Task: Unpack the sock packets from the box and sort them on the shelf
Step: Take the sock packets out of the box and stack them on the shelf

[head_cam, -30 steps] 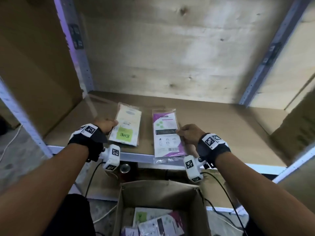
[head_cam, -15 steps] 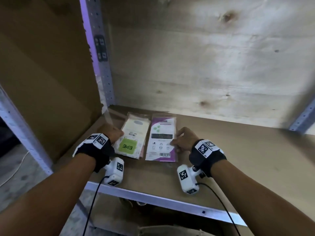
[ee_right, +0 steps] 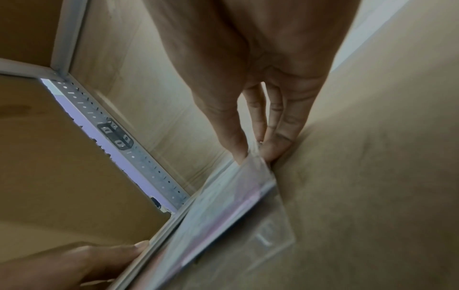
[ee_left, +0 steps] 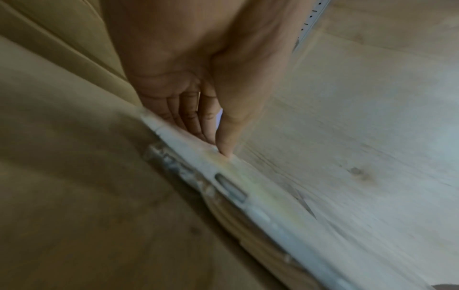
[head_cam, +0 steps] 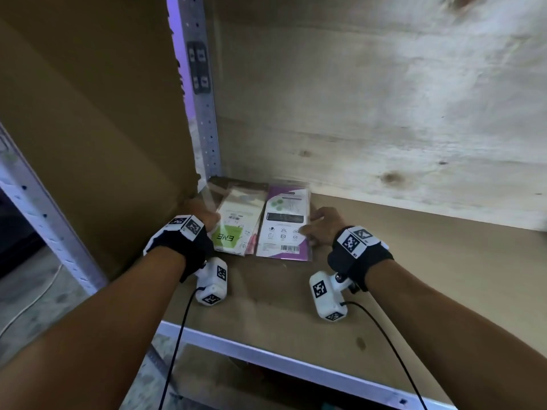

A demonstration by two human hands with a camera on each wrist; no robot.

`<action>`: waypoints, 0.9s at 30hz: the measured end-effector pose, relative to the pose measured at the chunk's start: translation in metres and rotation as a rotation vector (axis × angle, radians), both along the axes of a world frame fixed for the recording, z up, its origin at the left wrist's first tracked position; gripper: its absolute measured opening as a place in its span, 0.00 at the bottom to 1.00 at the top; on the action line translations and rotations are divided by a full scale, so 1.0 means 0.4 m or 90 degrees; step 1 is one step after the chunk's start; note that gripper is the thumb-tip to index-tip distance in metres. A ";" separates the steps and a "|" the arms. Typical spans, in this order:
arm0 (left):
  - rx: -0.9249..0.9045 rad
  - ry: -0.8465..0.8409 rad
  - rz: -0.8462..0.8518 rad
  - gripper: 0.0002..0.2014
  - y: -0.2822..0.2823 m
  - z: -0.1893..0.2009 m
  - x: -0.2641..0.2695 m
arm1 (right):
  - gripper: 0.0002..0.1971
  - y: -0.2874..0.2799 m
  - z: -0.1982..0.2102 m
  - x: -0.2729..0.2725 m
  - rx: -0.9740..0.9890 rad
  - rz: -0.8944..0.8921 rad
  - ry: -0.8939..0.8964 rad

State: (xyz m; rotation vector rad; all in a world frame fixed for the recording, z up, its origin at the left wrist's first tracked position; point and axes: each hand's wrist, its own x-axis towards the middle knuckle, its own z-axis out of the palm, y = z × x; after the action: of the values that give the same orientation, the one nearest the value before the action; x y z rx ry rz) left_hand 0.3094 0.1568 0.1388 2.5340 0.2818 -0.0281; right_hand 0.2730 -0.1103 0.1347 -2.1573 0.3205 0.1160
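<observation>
Placing step: two packets flat on shelf (head_cam: 296, 315), tucked by back-left post (head_cam: 204, 119). Left hand (head_cam: 201, 216) pinches green packet (head_cam: 236, 223), right hand (head_cam: 321, 224) pinches purple packet (head_cam: 284, 226). Long axes run front-to-back, barcode ends toward front edge. Next, probably: let go, back to box.

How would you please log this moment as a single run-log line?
stage: placing | left hand: pinches green-label sock packet | right hand: pinches purple sock packet | packets: side by side, shelf back-left corner
</observation>
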 end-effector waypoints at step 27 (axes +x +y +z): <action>-0.289 -0.078 -0.331 0.09 -0.192 0.097 -0.758 | 0.04 -0.072 0.171 -0.801 0.038 0.213 0.037</action>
State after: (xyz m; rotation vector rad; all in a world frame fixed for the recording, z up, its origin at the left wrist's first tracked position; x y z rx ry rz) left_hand 0.0060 0.0798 0.1775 2.0791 -0.3958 -0.1236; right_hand -0.0476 -0.1390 0.2031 -2.1351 -0.0145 0.3736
